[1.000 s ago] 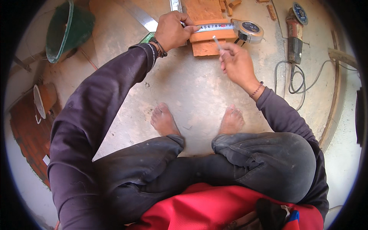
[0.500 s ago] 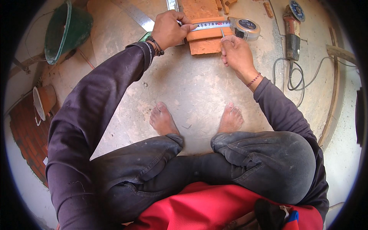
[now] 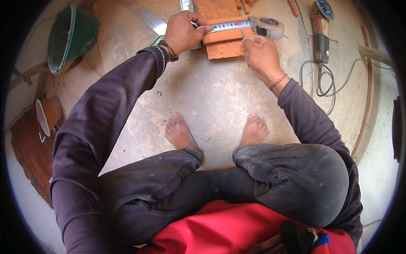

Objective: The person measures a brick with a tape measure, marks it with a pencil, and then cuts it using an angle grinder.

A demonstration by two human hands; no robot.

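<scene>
My left hand (image 3: 185,31) is closed, its thumb and finger pressing the end of a tape measure's white blade (image 3: 226,26) onto an orange clay tile strip (image 3: 226,37). The blade runs right along the strip to its rounded clear-and-black case (image 3: 270,28). My right hand (image 3: 261,54) pinches a thin grey pointed rod (image 3: 243,33), pencil or nail, I cannot tell which. The rod's tip is at the blade's lower edge, near the case. Beneath the strip, a wider rough orange slab (image 3: 225,50) sticks out toward me.
An angle grinder (image 3: 321,38) with a blue disc lies at the right, its cord (image 3: 325,86) looped on the floor. A metal square (image 3: 148,19) lies beyond my left hand. Farther left are a green bucket (image 3: 80,38) and an orange pot (image 3: 51,110). Wood strips edge the right side.
The whole view has shifted slightly. My right hand has moved a little closer to the tape, with the rod's tip still by the blade. My left hand keeps its hold.
</scene>
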